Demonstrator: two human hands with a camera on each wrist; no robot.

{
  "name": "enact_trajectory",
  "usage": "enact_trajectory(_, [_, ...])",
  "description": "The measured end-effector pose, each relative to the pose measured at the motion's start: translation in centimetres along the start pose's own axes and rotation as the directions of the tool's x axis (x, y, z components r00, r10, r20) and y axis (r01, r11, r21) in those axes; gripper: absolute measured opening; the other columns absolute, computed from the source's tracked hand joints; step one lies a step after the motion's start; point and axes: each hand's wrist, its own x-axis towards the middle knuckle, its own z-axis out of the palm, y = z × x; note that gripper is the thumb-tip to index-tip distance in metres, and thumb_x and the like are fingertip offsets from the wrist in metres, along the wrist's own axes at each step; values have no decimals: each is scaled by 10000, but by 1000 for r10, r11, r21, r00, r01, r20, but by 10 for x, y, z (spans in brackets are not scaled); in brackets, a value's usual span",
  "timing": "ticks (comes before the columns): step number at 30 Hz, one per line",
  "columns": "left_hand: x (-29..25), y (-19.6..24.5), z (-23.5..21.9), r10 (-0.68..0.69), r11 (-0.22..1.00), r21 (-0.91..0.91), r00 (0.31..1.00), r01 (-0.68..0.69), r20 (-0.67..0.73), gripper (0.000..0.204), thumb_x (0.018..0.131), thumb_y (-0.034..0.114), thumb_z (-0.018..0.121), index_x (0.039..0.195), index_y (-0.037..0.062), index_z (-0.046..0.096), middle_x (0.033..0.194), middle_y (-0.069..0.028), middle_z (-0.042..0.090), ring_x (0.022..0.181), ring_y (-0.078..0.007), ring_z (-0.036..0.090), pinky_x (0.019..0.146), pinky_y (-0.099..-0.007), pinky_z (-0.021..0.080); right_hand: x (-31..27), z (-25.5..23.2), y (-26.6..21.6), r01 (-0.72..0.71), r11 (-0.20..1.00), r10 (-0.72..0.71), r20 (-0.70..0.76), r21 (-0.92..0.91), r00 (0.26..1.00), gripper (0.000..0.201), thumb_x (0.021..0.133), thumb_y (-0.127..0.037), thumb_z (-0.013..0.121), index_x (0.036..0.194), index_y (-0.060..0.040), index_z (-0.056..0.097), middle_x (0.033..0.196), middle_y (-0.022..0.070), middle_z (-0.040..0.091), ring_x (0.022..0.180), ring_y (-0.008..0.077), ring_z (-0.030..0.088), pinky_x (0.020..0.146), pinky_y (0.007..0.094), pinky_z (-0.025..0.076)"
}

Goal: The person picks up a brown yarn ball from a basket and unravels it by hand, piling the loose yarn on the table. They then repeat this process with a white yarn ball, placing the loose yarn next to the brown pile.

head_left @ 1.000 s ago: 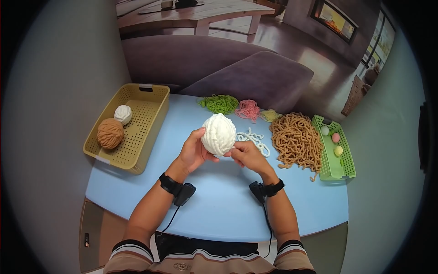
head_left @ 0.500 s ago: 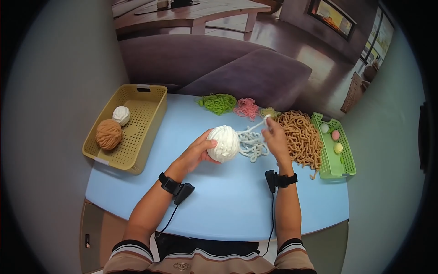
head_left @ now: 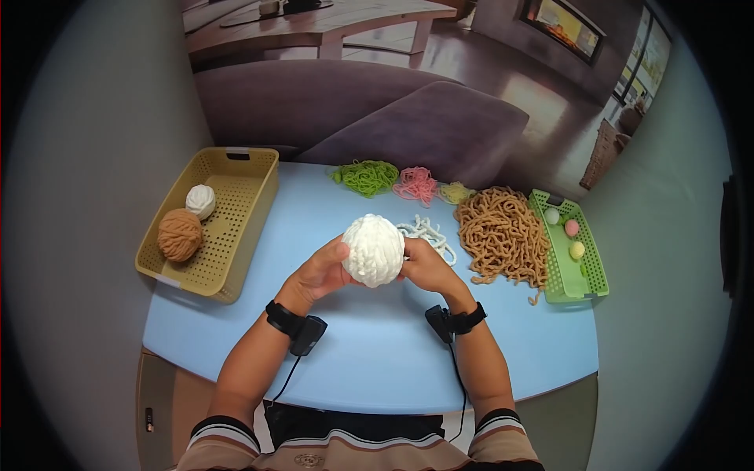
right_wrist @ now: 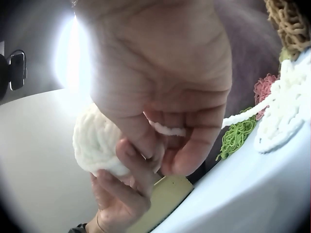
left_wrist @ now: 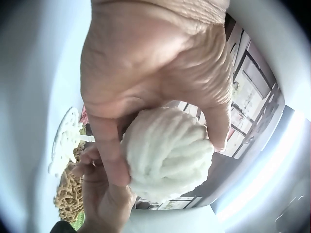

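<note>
A thick white ball of yarn (head_left: 373, 251) is held above the table's middle. My left hand (head_left: 320, 271) grips it from the left, thumb on one side and fingers round the other, as the left wrist view shows. Close at the ball's right side is my right hand (head_left: 430, 267). Its curled fingers hold a white yarn strand (right_wrist: 167, 130), which passes through them in the right wrist view. From there the strand leads to a loose heap of white yarn (head_left: 437, 242) lying on the table just beyond the right hand.
On the left stands a tan basket (head_left: 250, 216) with a brown yarn ball (head_left: 180, 235) and a smaller white ball (head_left: 200, 202). Green (head_left: 366, 177), pink (head_left: 416, 185) and pale yellow yarn (head_left: 455, 192) lie at the back. A large brown yarn heap (head_left: 503, 235) adjoins a green basket (head_left: 577, 282) holding small balls.
Half a second ago my right hand was stretched out to the far right with the strand drawn taut; it has come back to the ball's side. The left hand keeps hold of the ball.
</note>
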Motion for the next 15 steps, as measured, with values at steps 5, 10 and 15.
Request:
enact_trajectory(5, [5, 2, -4, 29, 998, -56, 988, -38, -150, 834, 859, 545, 688, 1475, 57, 410, 1352, -133, 592, 1194, -237, 628, 935, -422, 565, -6, -15, -15, -81, 993, 73, -95, -80, 993, 235, 1017, -178, 558, 1116, -48, 726, 640, 10, 584, 561, 70, 529, 530, 264, 432])
enact_trajectory(10, [8, 2, -12, 103, 990, -52, 937, -128, -334, 766, 900, 477, 657, 1484, 53, 398, 1348, -147, 595, 1184, -268, 643, 928, -428, 580, -19, -40, -19, 35, 980, -19, -85, 194, 996, 265, 1038, -235, 565, 1089, -33, 728, 604, 3, 571, 531, 65, 506, 514, 229, 414])
enact_trajectory(15, [6, 0, -3, 48, 997, 76, 954, -26, -295, 714, 931, 417, 634, 1481, 31, 393, 1342, -137, 597, 1177, -244, 646, 907, -435, 590, -8, -43, -15, 299, 927, -87, -647, 226, 757, 258, 1030, -174, 559, 1204, -25, 677, 771, 40, 671, 554, 57, 530, 510, 208, 434])
